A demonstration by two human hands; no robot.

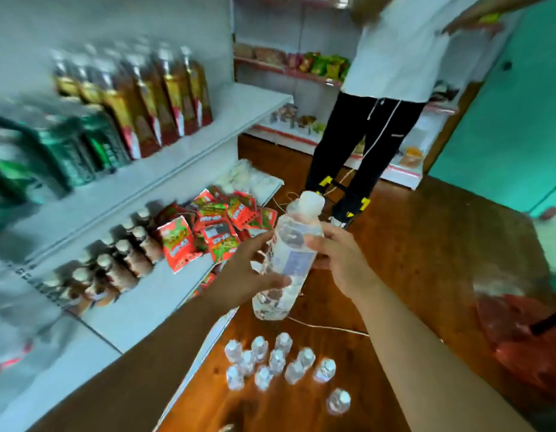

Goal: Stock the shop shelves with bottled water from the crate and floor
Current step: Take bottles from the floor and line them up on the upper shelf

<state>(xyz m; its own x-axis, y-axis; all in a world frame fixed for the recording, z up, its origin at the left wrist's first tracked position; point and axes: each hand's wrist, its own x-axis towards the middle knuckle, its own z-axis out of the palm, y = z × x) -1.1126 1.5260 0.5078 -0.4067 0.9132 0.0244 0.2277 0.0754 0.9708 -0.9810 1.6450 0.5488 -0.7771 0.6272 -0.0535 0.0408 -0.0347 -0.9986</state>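
While a cluster of small clear plastic water bottles (280, 363) stands upright on the brown wooden floor (426, 251) just below us, with one lone bottle (338, 400) a little apart to the right, we judge the job far from finished.

Above them we hold a larger clear plastic bottle with a white cap (289, 254) in the air, tilted with its cap away from us. Our left hand (248, 269) curls round its lower body and our right hand (339, 257) grips its middle from the other side. The bottle is near the front edge of the white lower shelf (152, 294) but not yet on it.

That shelf carries rows of brown drink bottles with pale caps (127, 260) and a heap of red snack packets (214, 226). Bare board shows in front of them, so we think there is room.

On the white upper shelf (208, 132) stand tall amber bottles (158, 95) and dark green ones (67, 151), all blurred. We make out no water on either shelf.

To our right lies crumpled red plastic (526, 338). Whether it is the crate we cannot tell.

Farthest off, a person in a white top and black trousers (379, 104) stands before shelves of snacks.
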